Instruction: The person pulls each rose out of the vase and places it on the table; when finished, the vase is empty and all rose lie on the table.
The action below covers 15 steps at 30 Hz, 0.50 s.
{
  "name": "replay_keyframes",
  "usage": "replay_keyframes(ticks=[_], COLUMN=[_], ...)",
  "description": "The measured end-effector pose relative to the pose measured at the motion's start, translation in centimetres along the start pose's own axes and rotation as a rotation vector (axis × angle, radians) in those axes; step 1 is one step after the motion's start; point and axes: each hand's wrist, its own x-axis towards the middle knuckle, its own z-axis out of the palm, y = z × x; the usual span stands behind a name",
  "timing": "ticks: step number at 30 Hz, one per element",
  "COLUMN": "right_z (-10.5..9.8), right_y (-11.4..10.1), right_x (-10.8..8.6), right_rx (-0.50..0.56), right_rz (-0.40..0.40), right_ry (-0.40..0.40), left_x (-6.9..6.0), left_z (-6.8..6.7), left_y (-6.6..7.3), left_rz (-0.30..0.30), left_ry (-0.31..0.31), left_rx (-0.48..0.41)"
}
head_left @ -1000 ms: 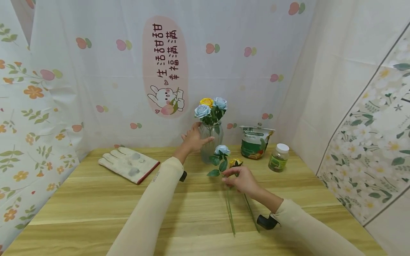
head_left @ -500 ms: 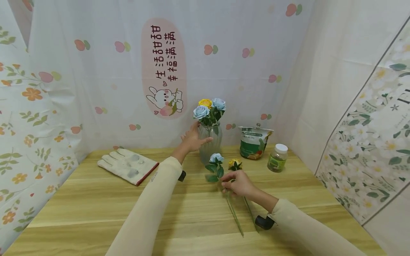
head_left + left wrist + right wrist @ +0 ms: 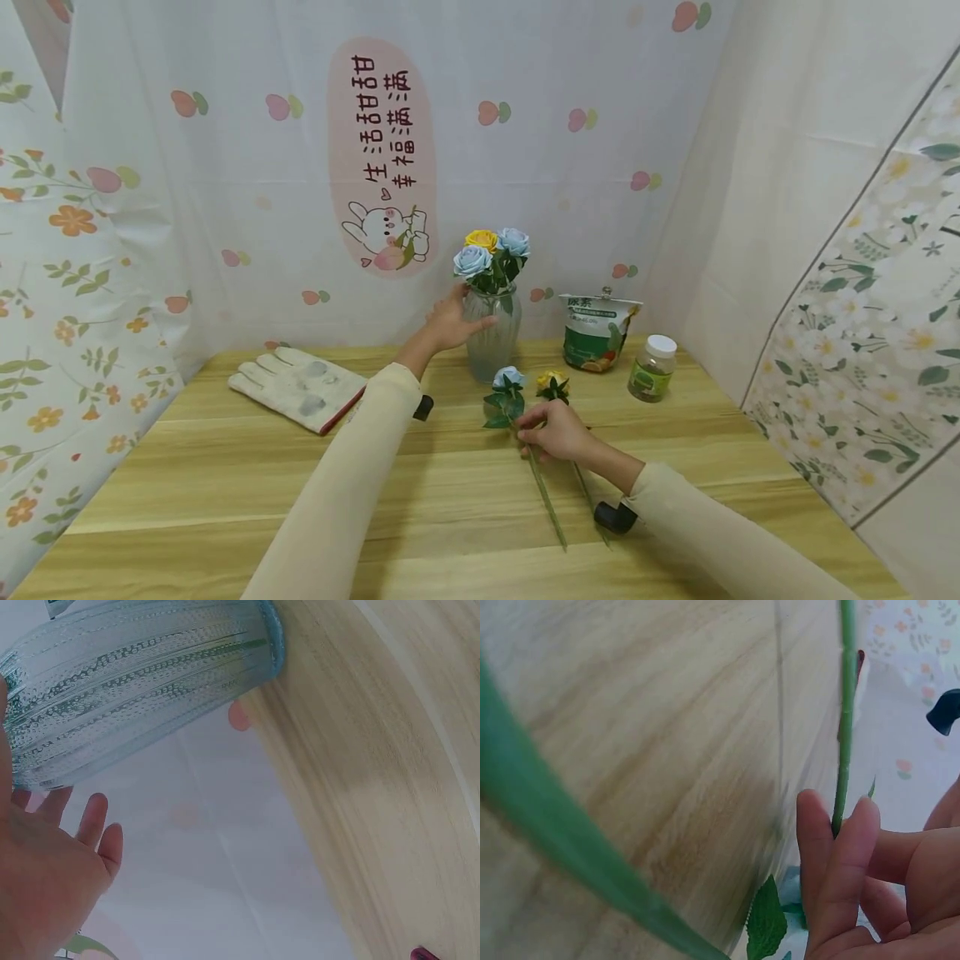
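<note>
Steadying hand and pinching hand at a vase. The right hand [image 3: 557,429] pinches the blue rose [image 3: 508,379] by its stem [image 3: 845,727], just below the leaves [image 3: 506,407]; its bloom points towards the upright vase [image 3: 495,354], beside the yellow rose [image 3: 553,383]. Whether the stem's lower end touches the table [image 3: 435,517] cannot be told. The left hand [image 3: 450,323] spans the vase, thumb across its front, fingers behind, two standing off the side. A light pinch near the leaves should govern the bloom without crushing foliage; lifting clear of the yellow rose would avoid snagging. Gentle, even pressure should guard the vase against tipping.
</note>
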Motion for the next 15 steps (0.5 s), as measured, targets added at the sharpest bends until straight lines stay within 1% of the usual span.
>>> replay_keyframes(ticks=[4, 10, 15], right_z=[0.12, 0.14, -0.05], right_y=[0.16, 0.00, -0.16], right_x=[0.04, -0.02, 0.09], right_rx=[0.001, -0.017, -0.031], right_rz=[0.029, 0.061, 0.073], right_ry=[-0.011, -0.011, -0.005], left_x=[0.08, 0.28, 0.35], left_z=[0.11, 0.59, 0.71], left_y=[0.18, 0.27, 0.20], left_rz=[0.012, -0.004, -0.014], left_ry=[0.008, 0.019, 0.034], left_rx=[0.002, -0.004, -0.031])
